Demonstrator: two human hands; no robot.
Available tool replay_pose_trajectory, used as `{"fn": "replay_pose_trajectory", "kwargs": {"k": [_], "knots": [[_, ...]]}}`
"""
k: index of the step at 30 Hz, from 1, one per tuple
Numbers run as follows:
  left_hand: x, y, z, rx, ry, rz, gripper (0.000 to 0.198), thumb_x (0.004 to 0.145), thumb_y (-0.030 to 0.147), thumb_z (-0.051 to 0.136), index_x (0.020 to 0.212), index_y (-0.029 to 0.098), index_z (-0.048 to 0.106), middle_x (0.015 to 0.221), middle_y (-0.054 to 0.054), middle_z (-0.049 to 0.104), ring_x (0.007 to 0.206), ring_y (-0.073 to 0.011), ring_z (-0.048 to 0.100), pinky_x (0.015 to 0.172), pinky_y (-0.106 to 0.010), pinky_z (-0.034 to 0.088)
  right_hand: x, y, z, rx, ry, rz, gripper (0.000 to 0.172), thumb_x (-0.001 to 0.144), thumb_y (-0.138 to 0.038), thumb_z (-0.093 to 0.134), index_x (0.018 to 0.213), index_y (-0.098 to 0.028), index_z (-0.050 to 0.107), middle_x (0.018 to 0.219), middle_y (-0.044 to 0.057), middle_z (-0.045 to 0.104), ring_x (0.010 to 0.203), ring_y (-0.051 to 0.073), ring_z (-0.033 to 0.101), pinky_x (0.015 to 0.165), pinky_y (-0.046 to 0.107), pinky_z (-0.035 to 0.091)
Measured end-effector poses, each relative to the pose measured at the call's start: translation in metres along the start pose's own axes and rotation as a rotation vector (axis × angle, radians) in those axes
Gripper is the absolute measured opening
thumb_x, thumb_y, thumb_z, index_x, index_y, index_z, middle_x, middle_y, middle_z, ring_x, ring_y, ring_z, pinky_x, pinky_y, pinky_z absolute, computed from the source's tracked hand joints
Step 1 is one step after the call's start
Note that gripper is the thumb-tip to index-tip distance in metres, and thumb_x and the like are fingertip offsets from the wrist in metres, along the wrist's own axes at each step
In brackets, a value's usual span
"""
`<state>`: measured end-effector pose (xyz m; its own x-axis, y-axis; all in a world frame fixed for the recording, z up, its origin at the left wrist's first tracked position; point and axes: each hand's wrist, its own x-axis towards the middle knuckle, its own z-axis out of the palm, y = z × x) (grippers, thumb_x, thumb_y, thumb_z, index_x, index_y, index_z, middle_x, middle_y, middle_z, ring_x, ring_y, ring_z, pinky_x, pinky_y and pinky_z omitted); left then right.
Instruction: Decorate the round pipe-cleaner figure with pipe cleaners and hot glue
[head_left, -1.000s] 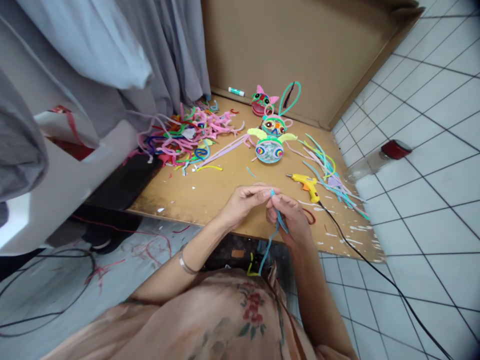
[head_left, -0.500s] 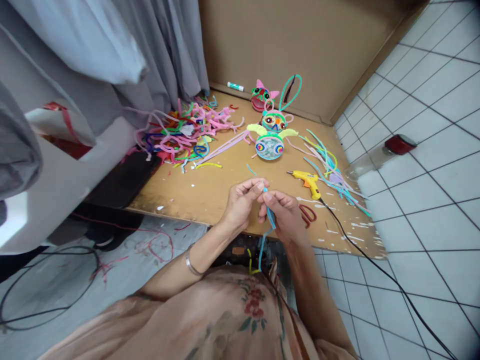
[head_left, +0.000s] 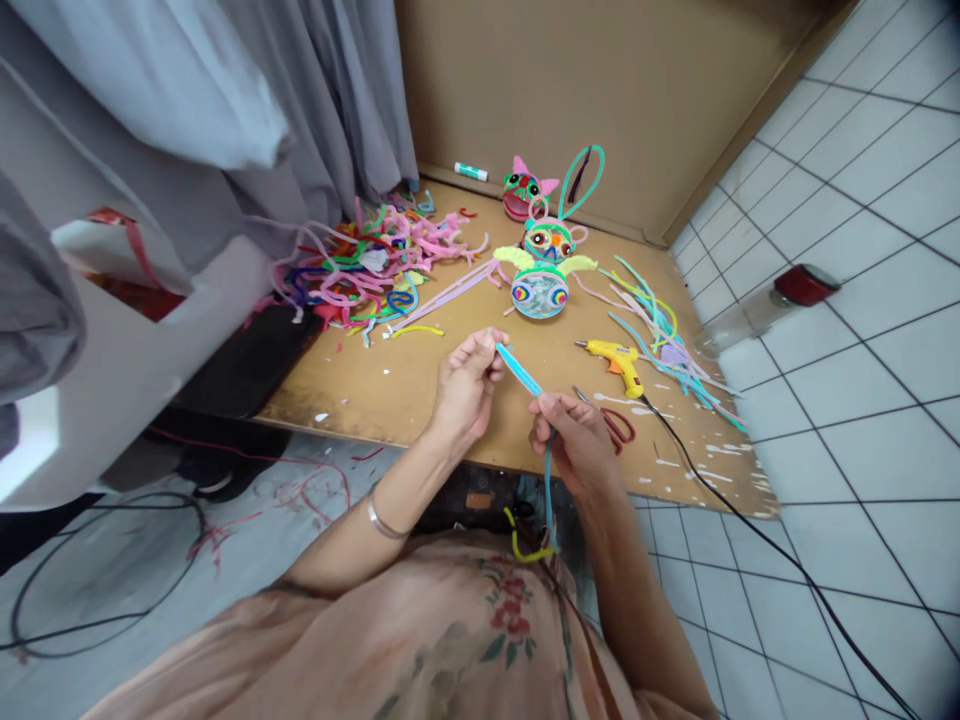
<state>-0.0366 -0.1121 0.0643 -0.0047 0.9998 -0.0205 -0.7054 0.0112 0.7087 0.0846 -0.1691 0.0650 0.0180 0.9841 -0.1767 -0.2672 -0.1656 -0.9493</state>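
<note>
A blue pipe cleaner [head_left: 519,371] is stretched between my hands above the table's front part, its strands side by side. My left hand [head_left: 466,385] pinches its upper left end. Lower down, my right hand [head_left: 574,435] grips it between thumb and fingers, and a single blue length hangs below that hand. A bent yellow piece [head_left: 529,553] dangles by the end of this length, near my lap; whether they are joined I cannot tell. Red-handled scissors [head_left: 619,428] lie just past my right hand, partly hidden by it.
A yellow glue gun [head_left: 616,362] with a black cord lies to the right. Loose pipe cleaners [head_left: 667,350] are beyond it. A tangled colourful heap [head_left: 375,265] covers the left. Behind stand a winged figure [head_left: 541,290], a pink-eared figure [head_left: 519,195] and a glue stick [head_left: 471,172].
My hands have moved apart, the left one going left and slightly up, so more of the blue pipe cleaner shows between them. The scissors show more now.
</note>
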Motion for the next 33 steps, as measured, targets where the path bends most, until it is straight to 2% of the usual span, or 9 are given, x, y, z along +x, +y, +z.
{"fn": "replay_pose_trajectory", "kwargs": {"k": [6,10,13,17,20,24,26,30,33], "knots": [[0.006,-0.006,-0.015,0.306,-0.039,0.129,0.029,0.078,0.043,0.07,0.086,0.015,0.068,0.07,0.0,0.056,0.056,-0.0064,0.043,0.053,-0.019,0.036,0.005,-0.002,-0.008,-0.084,0.027,-0.073,0.029,0.068,-0.043,0.072,0.063,-0.017,0.063,0.04,-0.007,0.048,0.036,0.006,0.042,0.041,0.02,0.031],[0.001,0.001,-0.025,0.813,-0.022,0.559,0.035,0.09,0.042,0.057,0.115,0.019,0.065,0.107,-0.009,0.066,0.075,-0.012,0.055,0.068,-0.026,0.045,0.012,-0.004,-0.016,-0.195,0.032,-0.073,0.031,0.068,-0.047,0.069,0.063,-0.017,0.062,0.041,-0.006,0.048,0.036,0.007,0.042,0.04,0.02,0.032],[-0.008,0.011,-0.02,1.322,-0.312,0.785,0.031,0.094,0.034,0.05,0.119,0.022,0.064,0.123,-0.012,0.064,0.102,-0.0212,0.058,0.087,-0.038,0.045,0.015,-0.004,-0.019,-0.298,-0.015,-0.081,0.029,0.071,-0.046,0.064,0.064,-0.018,0.06,0.042,-0.007,0.048,0.036,0.007,0.041,0.04,0.02,0.032],[-0.011,0.021,-0.01,1.688,-0.651,0.849,0.027,0.096,0.023,0.045,0.112,0.025,0.066,0.123,-0.007,0.067,0.123,-0.0275,0.05,0.107,-0.058,0.027,0.017,-0.005,-0.024,-0.543,-0.091,-0.146,0.025,0.077,-0.039,0.056,0.063,-0.018,0.058,0.042,-0.007,0.048,0.038,0.006,0.04,0.043,0.019,0.032],[-0.003,0.025,-0.012,1.708,-0.872,0.801,0.028,0.098,0.02,0.04,0.101,0.022,0.069,0.099,-0.005,0.073,0.113,-0.0245,0.058,0.112,-0.061,0.017,0.017,-0.009,-0.028,-0.721,-0.124,-0.196,0.022,0.08,-0.033,0.051,0.067,-0.017,0.061,0.043,-0.007,0.049,0.04,0.007,0.042,0.046,0.02,0.03],[0.01,0.027,-0.021,1.518,-1.025,0.533,0.032,0.097,0.027,0.042,0.086,0.017,0.07,0.077,-0.006,0.071,0.072,-0.0149,0.063,0.085,-0.031,0.045,0.018,-0.016,-0.028,-0.859,-0.145,-0.244,0.024,0.083,-0.029,0.051,0.066,-0.016,0.063,0.046,-0.005,0.051,0.046,0.008,0.044,0.049,0.02,0.028],[0.012,0.029,-0.021,1.388,-0.997,0.409,0.032,0.095,0.032,0.045,0.082,0.017,0.07,0.073,-0.006,0.07,0.065,-0.0138,0.061,0.067,-0.024,0.042,0.021,-0.021,-0.027,-0.903,-0.177,-0.254,0.029,0.084,-0.029,0.052,0.06,-0.017,0.061,0.046,-0.005,0.051,0.046,0.008,0.043,0.05,0.021,0.026],[0.013,0.033,-0.016,1.288,-0.898,0.248,0.031,0.09,0.035,0.053,0.069,0.018,0.068,0.06,-0.002,0.064,0.054,-0.0111,0.053,0.058,-0.021,0.037,0.028,-0.034,-0.029,-0.968,-0.269,-0.295,0.033,0.088,-0.032,0.05,0.062,-0.017,0.064,0.052,-0.002,0.058,0.05,0.01,0.048,0.054,0.022,0.033],[0.018,0.032,-0.023,1.233,-0.676,0.178,0.03,0.084,0.037,0.059,0.062,0.017,0.066,0.053,-0.001,0.06,0.049,-0.0101,0.048,0.051,-0.02,0.033,0.025,-0.047,-0.042,-1.058,-0.046,-0.505,0.025,0.09,-0.031,0.049,0.085,-0.019,0.071,0.079,0.004,0.071,0.076,0.017,0.062,0.072,0.028,0.043]]}}
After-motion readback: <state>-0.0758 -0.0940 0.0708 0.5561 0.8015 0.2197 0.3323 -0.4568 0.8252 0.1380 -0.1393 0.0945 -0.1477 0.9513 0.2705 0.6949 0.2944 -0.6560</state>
